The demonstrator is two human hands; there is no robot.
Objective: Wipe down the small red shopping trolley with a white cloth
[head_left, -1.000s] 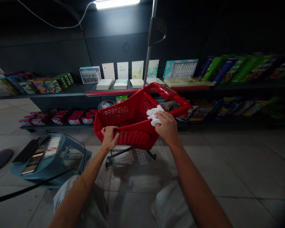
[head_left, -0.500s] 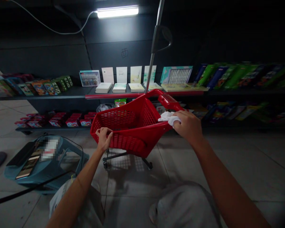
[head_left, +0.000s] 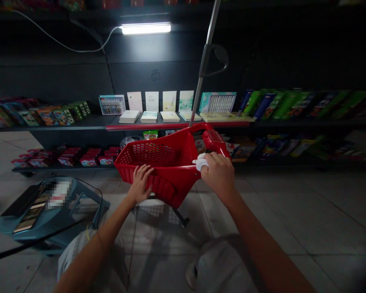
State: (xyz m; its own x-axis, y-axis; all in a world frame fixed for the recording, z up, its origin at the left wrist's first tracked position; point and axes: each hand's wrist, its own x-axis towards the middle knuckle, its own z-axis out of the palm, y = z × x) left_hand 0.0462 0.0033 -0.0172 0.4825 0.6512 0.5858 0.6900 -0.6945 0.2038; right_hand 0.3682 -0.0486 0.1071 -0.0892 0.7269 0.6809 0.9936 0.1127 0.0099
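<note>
A small red shopping cart (head_left: 180, 183) with perforated sides stands in front of me, its basket showing no goods that I can make out. My left hand (head_left: 140, 185) lies against the near side of the basket just below the rim, fingers stretched and apart. At the right end of that rim, by the cart's red handle (head_left: 214, 140), my right hand (head_left: 220, 175) is closed around a white cloth (head_left: 202, 162). Part of the cloth sticks out past the fingers and touches the rim. The cart's far wheels are hidden.
Behind the cart runs a dark shelf (head_left: 91, 120) with books (head_left: 170, 116), boxes and green packs (head_left: 283, 105). A metal pole (head_left: 198, 93) with a grey loop rises behind the cart. A blue stool (head_left: 76, 203) holding a phone (head_left: 30, 217) stands at left. A lit tube lamp (head_left: 146, 28) hangs above.
My left hand has gone from gripping the rim with bent fingers to lying flatter, slightly farther right. My right hand with the cloth has shifted left along the rim. The view has tilted up slightly.
</note>
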